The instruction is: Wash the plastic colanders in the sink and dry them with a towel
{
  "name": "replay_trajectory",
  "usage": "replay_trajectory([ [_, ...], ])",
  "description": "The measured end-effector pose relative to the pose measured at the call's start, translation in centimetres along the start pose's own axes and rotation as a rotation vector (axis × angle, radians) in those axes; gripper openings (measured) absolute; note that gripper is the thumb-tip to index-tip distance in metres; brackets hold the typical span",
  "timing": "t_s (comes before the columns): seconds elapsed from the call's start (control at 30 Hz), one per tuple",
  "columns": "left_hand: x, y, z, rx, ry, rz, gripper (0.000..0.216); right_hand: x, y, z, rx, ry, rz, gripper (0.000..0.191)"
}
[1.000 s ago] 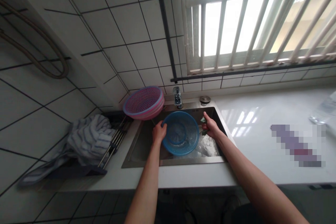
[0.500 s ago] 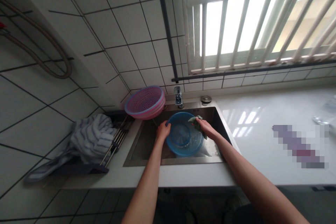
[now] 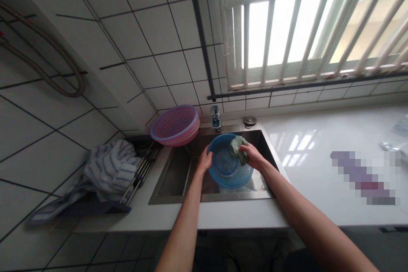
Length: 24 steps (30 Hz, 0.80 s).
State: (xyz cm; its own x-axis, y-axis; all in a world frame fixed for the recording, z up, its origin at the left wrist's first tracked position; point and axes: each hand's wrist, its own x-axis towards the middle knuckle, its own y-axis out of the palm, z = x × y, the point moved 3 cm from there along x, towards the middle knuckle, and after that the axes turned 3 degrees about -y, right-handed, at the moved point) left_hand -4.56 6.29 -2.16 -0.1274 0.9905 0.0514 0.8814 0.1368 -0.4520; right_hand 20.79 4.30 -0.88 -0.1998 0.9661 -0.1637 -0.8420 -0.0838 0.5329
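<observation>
A round blue plastic basin sits within the steel sink, its open side facing up toward me. My left hand is closed on the basin's left rim. In my right hand I grip a crumpled green cloth, which lies over the upper right part of the basin. The fingertips of that hand are partly hidden by the cloth. Behind the basin stands a chrome faucet.
Pink and blue plastic baskets rest at the sink's back left corner. A striped towel is heaped on a metal rack to the left. A round drain stopper lies behind the sink. White countertop extends rightward, with a blurred-out item on it.
The basin and my left hand have shifted a little to the right. The cloth now spreads farther over the basin, where before it hung along the right rim.
</observation>
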Motion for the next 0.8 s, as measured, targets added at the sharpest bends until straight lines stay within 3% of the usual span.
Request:
replay_trajectory([
  [0.23, -0.2, 0.6, 0.5, -0.083, 0.018, 0.056, 0.046, -0.4, 1.4, 0.4, 0.141, 0.103, 0.174, 0.016],
  [0.37, -0.3, 1.0, 0.6, -0.041, 0.034, 0.089, 0.047, -1.0, 2.1, 1.0, 0.292, 0.086, 0.287, 0.029],
  [0.7, -0.1, 1.4, 1.2, 0.018, 0.108, 0.142, 0.050, -2.1, 1.7, 2.8, 0.353, 0.038, 0.379, 0.027],
  [0.8, -0.2, 1.3, 1.2, 0.033, 0.105, 0.143, 0.051, -2.0, 1.8, 2.7, 0.302, -0.031, 0.381, 0.037],
])
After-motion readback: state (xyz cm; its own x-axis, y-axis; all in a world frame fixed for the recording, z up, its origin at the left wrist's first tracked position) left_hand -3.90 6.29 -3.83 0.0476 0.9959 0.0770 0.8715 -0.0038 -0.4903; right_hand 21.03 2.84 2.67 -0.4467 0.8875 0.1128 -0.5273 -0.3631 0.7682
